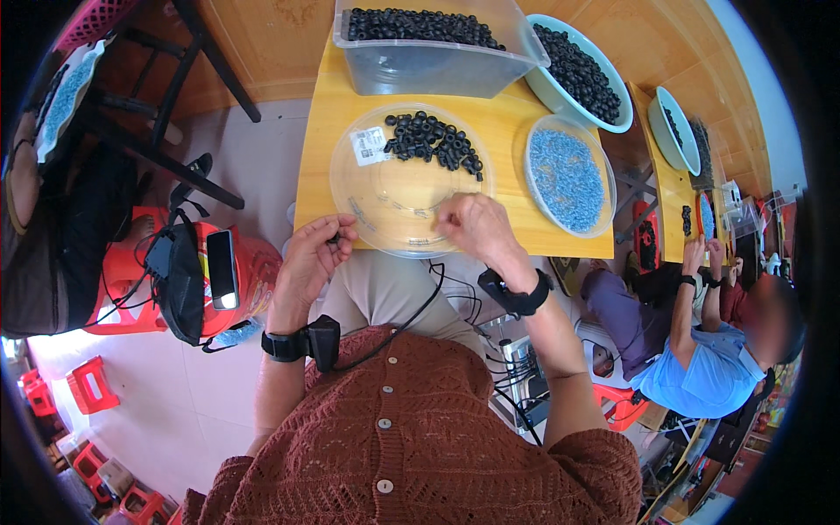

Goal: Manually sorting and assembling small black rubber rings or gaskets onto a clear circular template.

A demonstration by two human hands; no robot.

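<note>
Red plastic stools (90,385) sit on the floor far to my left, and beside them a black bag (185,280) with a phone (221,269) rests on a red seat. Moving inward, I see my left hand (311,258) hovering just off the near left edge of the wooden counter (324,157), fingers curled in and pinching a small dark piece (334,237) between thumb and fingertips; a black band wraps that wrist. Next comes the clear round tray (409,179) on the counter, with a heap of black rings (435,140) lying at its far side. My right hand (477,229) rests over the tray's near rim, fingers bent downward and loosely closed; whether it grips anything I cannot tell. Behind the tray stands a clear tub (433,44) filled with more black rings. Farther right lie a clear dish of blue pieces (569,178) and a pale green bowl (579,72) of black rings. At the far right another person in a blue shirt (704,372) works at a neighbouring counter.
</note>
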